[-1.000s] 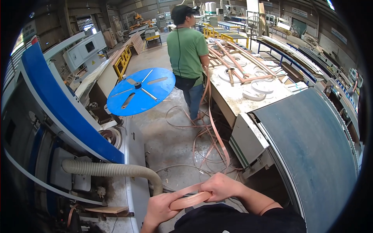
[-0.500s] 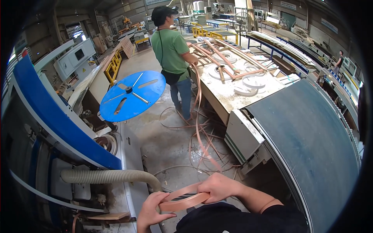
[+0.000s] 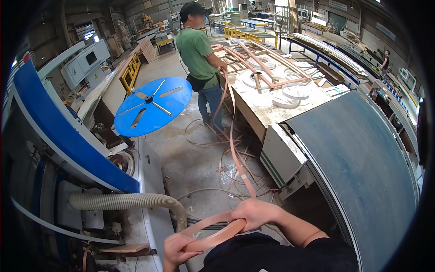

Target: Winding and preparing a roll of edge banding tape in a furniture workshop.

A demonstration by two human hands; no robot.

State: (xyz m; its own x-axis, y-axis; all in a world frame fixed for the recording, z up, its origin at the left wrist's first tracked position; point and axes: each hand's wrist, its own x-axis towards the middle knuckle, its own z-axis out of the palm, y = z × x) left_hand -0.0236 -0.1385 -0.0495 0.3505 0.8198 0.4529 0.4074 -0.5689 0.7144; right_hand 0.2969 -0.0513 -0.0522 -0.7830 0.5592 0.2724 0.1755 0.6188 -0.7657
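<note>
Between my hands, close to my body, is a loop of wood-coloured edge banding. My left hand grips its left end, with thumb and fingers closed round the band. Its right end is in my right hand, whose fingers are folded over the band. From beside my right hand, a long strip of the same banding runs away across the floor and up to the hands of a co-worker in a green shirt. More of the strip lies in tangled loops on the floor near the co-worker's feet.
At left stand a blue-and-white machine, a round blue reel plate and a ribbed hose. A dark conveyor belt is at right. Beyond it, a worktable bears wooden frames, white coils and a hammer.
My left hand has closed more firmly round the loop, its thumb now folded in. The loop tilts slightly more. The co-worker's head has turned a little and the hanging strip has shifted.
</note>
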